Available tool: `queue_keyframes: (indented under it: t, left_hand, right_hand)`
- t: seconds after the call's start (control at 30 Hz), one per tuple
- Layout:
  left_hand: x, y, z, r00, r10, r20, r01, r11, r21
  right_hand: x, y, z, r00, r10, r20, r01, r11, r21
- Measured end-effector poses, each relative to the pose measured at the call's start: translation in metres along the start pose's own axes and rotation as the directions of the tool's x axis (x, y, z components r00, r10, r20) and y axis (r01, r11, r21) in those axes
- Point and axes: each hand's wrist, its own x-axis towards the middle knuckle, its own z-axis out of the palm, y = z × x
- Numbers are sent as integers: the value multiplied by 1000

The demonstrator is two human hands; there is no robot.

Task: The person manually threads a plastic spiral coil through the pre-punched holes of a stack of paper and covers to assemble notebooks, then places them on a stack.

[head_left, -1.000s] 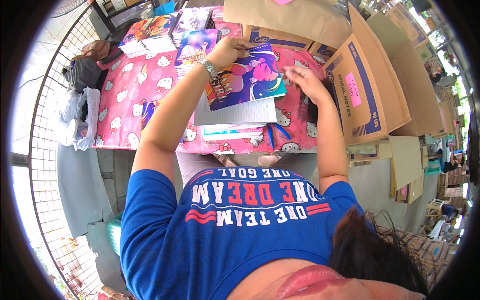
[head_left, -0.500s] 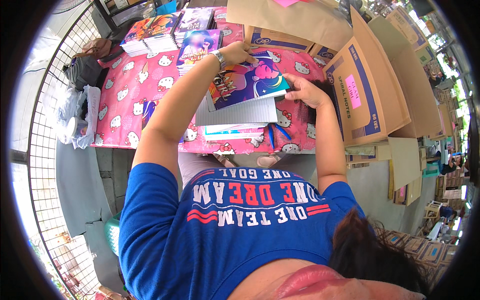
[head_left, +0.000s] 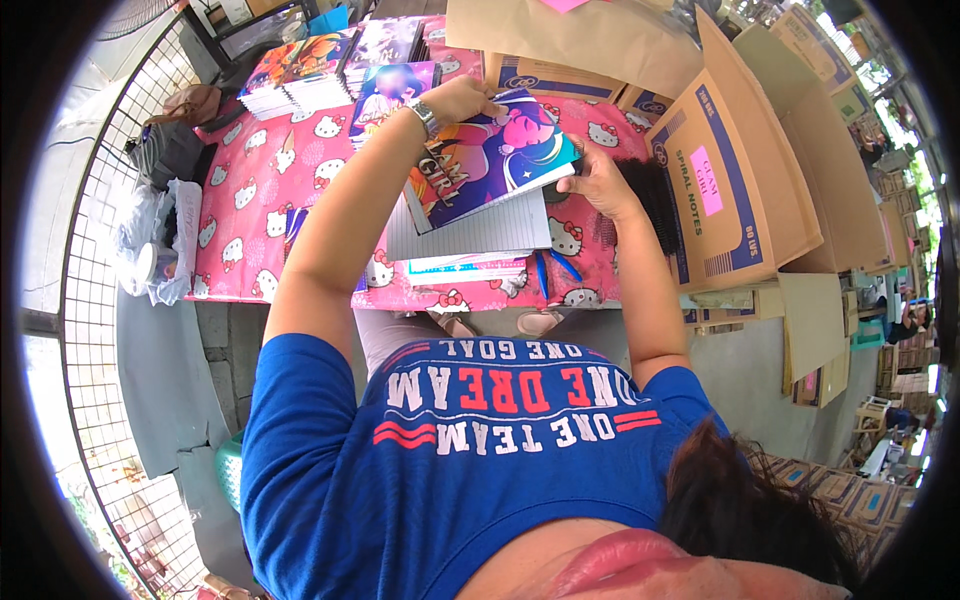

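Notebook (head_left: 497,160) slants over lined pages (head_left: 470,235); right hand (head_left: 603,184) pinches its right edge, left hand (head_left: 460,100) curls at its top edge, grip unclear; pink tablecloth (head_left: 262,215) spreads open leftward.

light: pretty bright, daylight-looking, totally blown out behind the wire mesh (head_left: 95,300) at left | glare: white patches along the right rim too | shadows: soft | distortion: chunky fisheye bend, black corners | focus: held notebook (head_left: 500,160) decently crisp, smudgy blur on a stacked notebook (head_left: 395,95), distant boxes (head_left: 860,495) kinda mushy
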Motion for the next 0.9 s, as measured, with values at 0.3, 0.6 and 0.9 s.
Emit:
queue_keyframes:
  t: [0.3,0.6,0.9]
  left_hand:
    - [-54,33,15,973,206,-101,-165,934,317]
    - [-50,48,-27,903,134,407,-301,874,381]
    - [-84,15,-51,950,-159,269,-19,830,557]
  right_hand:
    - [-6,-9,-33,975,147,168,-178,966,186]
    - [12,-16,2,960,203,-191,-209,978,-11]
    - [7,-26,-12,953,203,-227,-239,960,-147]
